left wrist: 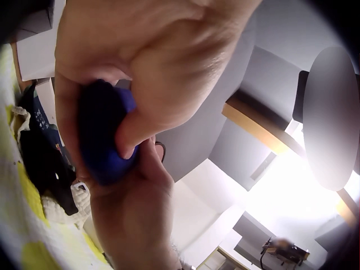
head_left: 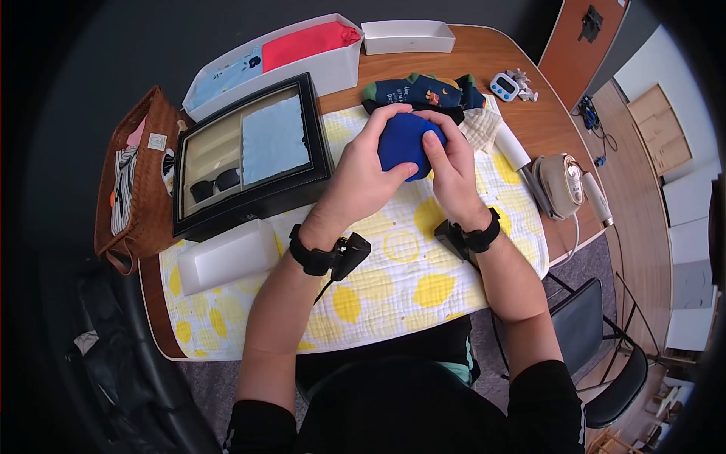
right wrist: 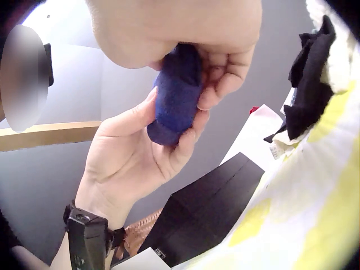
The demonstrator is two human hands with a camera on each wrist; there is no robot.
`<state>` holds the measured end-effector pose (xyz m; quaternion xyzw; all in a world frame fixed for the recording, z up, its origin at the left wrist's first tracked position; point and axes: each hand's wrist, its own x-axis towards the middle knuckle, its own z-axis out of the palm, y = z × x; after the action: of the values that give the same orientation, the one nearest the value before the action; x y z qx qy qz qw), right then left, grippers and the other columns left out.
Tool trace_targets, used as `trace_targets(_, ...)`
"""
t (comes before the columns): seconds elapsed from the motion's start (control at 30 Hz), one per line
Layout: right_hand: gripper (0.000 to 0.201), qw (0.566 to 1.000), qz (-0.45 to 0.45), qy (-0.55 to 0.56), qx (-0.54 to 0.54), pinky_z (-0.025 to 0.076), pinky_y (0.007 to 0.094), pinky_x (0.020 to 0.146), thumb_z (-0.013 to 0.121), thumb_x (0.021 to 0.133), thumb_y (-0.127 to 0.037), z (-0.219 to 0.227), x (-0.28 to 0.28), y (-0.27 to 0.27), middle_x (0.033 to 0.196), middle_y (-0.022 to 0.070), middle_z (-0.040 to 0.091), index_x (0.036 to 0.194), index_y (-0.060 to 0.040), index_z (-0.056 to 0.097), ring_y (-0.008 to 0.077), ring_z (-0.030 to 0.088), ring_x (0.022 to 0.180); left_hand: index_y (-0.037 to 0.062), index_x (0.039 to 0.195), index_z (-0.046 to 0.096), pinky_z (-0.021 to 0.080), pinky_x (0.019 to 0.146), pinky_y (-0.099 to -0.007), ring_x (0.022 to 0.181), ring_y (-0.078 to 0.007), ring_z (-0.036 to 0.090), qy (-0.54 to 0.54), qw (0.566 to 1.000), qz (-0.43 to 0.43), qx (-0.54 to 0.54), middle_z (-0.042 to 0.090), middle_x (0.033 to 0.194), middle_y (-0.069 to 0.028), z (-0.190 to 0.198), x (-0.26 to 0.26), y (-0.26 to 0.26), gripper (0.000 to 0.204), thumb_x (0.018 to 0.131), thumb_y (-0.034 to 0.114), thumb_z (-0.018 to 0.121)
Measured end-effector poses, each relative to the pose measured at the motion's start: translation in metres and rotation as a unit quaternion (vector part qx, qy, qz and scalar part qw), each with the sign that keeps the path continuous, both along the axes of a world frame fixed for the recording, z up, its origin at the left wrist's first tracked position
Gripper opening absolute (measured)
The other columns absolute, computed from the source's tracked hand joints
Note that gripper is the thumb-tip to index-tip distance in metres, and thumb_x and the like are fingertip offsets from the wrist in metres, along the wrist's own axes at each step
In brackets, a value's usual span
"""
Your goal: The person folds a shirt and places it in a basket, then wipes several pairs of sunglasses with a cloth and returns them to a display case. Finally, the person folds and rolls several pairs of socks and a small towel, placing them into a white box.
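A dark blue cloth bundle (head_left: 404, 144), rounded in shape, is held up above the lemon-print cloth (head_left: 363, 284). My left hand (head_left: 361, 175) grips its left side, thumb across the front. On the other side my right hand (head_left: 454, 170) pinches it with the thumb on its face. The left wrist view shows the bundle (left wrist: 104, 135) between both hands, partly hidden by fingers. In the right wrist view the bundle (right wrist: 177, 98) looks thick and folded. Patterned socks (head_left: 423, 92) and a cream knitted piece (head_left: 481, 129) lie just behind my hands.
A black glass-lidded case (head_left: 321, 163) and brown basket (head_left: 144, 208) stand left, with an empty white box (head_left: 228, 256) in front. White bins (head_left: 348, 68) (head_left: 408, 38) are at the back. A timer (head_left: 504, 87) and beige appliance (head_left: 560, 185) sit right.
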<state>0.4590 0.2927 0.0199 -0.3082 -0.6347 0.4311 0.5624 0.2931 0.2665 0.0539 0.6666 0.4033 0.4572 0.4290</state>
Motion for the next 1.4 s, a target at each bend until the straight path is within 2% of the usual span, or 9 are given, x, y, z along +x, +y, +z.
trace_targets(0.27, 0.043, 0.999, 0.043, -0.009, -0.013, 0.048, 0.027, 0.093, 0.047, 0.107, -0.036, 0.01, 0.011, -0.001, 0.121, 0.0075, 0.064, 0.126, -0.001, 0.06, 0.0138, 0.06, 0.107, 0.0035, 0.141, 0.045, 0.051, 0.099, -0.0317, 0.116, -0.0153, 0.059, -0.043, 0.999, -0.025, 0.022, 0.058, 0.126, -0.0088, 0.007, -0.002, -0.006, 0.061, 0.087, -0.009, 0.068)
trace_targets(0.53, 0.046, 0.999, 0.001, 0.034, -0.032, 0.044, 0.0225, 0.056, 0.038, 0.111, -0.036, -0.011, 0.015, 0.016, 0.072, 0.0005, 0.053, 0.119, 0.0017, 0.063, 0.0077, 0.052, 0.064, 0.0017, 0.14, 0.048, 0.057, 0.093, -0.0325, 0.11, -0.0198, 0.066, -0.133, 0.988, 0.078, -0.018, 0.065, 0.119, -0.0128, 0.081, -0.098, -0.097, 0.056, 0.088, -0.004, 0.069)
trace_targets(0.67, 0.04, 0.999, 0.007, -0.004, -0.043, 0.042, 0.0214, 0.055, 0.044, 0.11, -0.033, -0.014, 0.013, 0.017, 0.071, -0.0012, 0.053, 0.117, -0.0005, 0.065, 0.0059, 0.051, 0.062, 0.0032, 0.144, 0.048, 0.058, 0.092, -0.0301, 0.108, -0.0185, 0.067, -0.056, 0.97, 0.229, -0.067, 0.062, 0.123, -0.0096, 0.079, -0.195, -0.159, 0.059, 0.09, -0.011, 0.065)
trace_targets(0.83, 0.037, 0.998, -0.008, -0.029, -0.048, 0.04, 0.0208, 0.054, 0.046, 0.11, -0.032, -0.019, 0.015, 0.021, 0.069, -0.0024, 0.053, 0.117, -0.0026, 0.066, 0.005, 0.05, 0.061, 0.0043, 0.141, 0.052, 0.058, 0.085, -0.0284, 0.101, -0.0169, 0.067, 0.093, 0.918, 0.343, -0.175, 0.062, 0.123, -0.0114, 0.008, -0.296, -0.203, 0.055, 0.09, -0.012, 0.064)
trace_targets(0.97, 0.037, 0.998, -0.01, -0.028, -0.054, 0.039, 0.0209, 0.055, 0.047, 0.11, -0.033, -0.023, 0.015, 0.022, 0.07, -0.0026, 0.053, 0.117, -0.0032, 0.066, 0.0051, 0.049, 0.06, 0.0024, 0.141, 0.051, 0.056, 0.085, -0.0275, 0.104, -0.017, 0.066, 0.097, 0.909, 0.362, -0.182, 0.061, 0.124, -0.013, -0.012, -0.298, -0.207, 0.051, 0.093, -0.01, 0.063)
trace_targets(1.07, 0.036, 0.998, -0.008, -0.025, -0.054, 0.038, 0.0211, 0.054, 0.047, 0.109, -0.033, -0.02, 0.014, 0.02, 0.069, -0.0029, 0.052, 0.116, -0.0031, 0.066, 0.0052, 0.048, 0.06, 0.0012, 0.142, 0.05, 0.056, 0.088, -0.0318, 0.105, -0.0226, 0.068, 0.139, 0.907, 0.361, -0.168, 0.063, 0.125, -0.0175, -0.017, -0.296, -0.205, 0.049, 0.094, -0.007, 0.061)
trace_targets(1.13, 0.035, 0.998, -0.019, -0.035, -0.05, 0.038, 0.0211, 0.054, 0.048, 0.109, -0.033, -0.019, 0.015, 0.02, 0.069, -0.003, 0.052, 0.115, -0.0032, 0.066, 0.005, 0.048, 0.06, -0.0005, 0.142, 0.049, 0.053, 0.095, -0.0365, 0.11, -0.0312, 0.068, 0.335, 0.874, 0.333, -0.117, 0.064, 0.125, -0.0224, -0.017, -0.295, -0.203, 0.048, 0.095, -0.005, 0.059)
trace_targets(1.27, 0.034, 0.999, -0.023, -0.028, -0.04, 0.037, 0.0207, 0.054, 0.049, 0.109, -0.032, -0.019, 0.015, 0.02, 0.069, -0.0033, 0.053, 0.116, -0.0034, 0.066, 0.0046, 0.048, 0.06, -0.0023, 0.137, 0.054, 0.049, 0.1, -0.0413, 0.114, -0.0392, 0.064, 0.328, 0.869, 0.324, -0.181, 0.064, 0.125, -0.0252, -0.012, -0.288, -0.198, 0.045, 0.092, -0.002, 0.061)
trace_targets(1.4, 0.031, 0.999, -0.023, -0.025, -0.039, 0.038, 0.0203, 0.054, 0.05, 0.109, -0.029, -0.019, 0.013, 0.018, 0.07, -0.0037, 0.053, 0.115, -0.0039, 0.066, 0.0042, 0.048, 0.061, -0.0022, 0.123, 0.064, 0.053, 0.091, -0.0415, 0.105, -0.04, 0.065, 0.57, 0.742, 0.348, -0.064, 0.066, 0.12, -0.0231, -0.011, -0.271, -0.197, 0.034, 0.09, 0.005, 0.067)
